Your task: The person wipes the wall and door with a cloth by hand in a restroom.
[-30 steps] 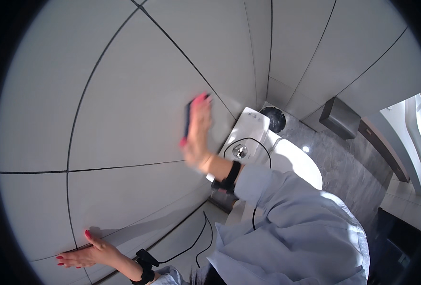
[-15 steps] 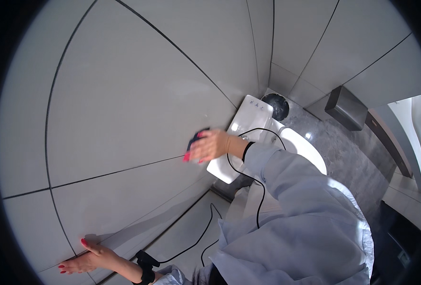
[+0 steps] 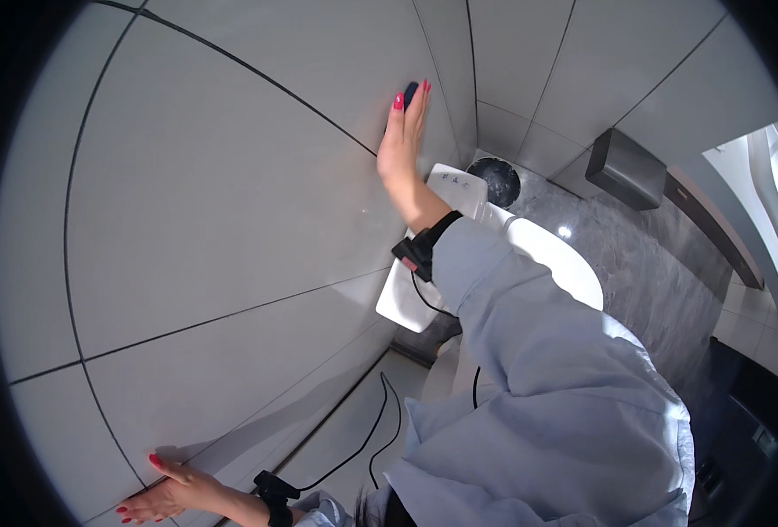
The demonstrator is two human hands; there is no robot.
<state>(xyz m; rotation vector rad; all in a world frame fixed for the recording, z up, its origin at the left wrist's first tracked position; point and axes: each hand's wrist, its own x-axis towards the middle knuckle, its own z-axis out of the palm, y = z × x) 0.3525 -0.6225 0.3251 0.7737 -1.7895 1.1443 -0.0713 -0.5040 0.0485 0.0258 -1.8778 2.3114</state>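
My right hand (image 3: pixel 401 158) is stretched out at the upper middle, its edge close against the light grey tiled wall (image 3: pixel 222 184). It presses a small dark blue cloth (image 3: pixel 411 93) to the tiles; only a strip of the cloth shows between thumb and fingers, and the rest is hidden. At the lower left my left hand (image 3: pixel 167 497) rests on the same wall, fingers stretched and thumb apart, with nothing in it. Each wrist wears a black strapped device with a thin cable.
Below my right forearm stands a white toilet with its tank (image 3: pixel 455 189). Behind it is a round black bin (image 3: pixel 496 181) on a grey marbled floor (image 3: pixel 644 263). A dark grey box (image 3: pixel 626 169) is mounted on the far wall. A white basin-like curved form (image 3: pixel 758 211) is at the right.
My right hand has moved up and farther away along the wall with the cloth, its fingers turning to point upward. My left hand stays on the wall. The view has shifted slightly.
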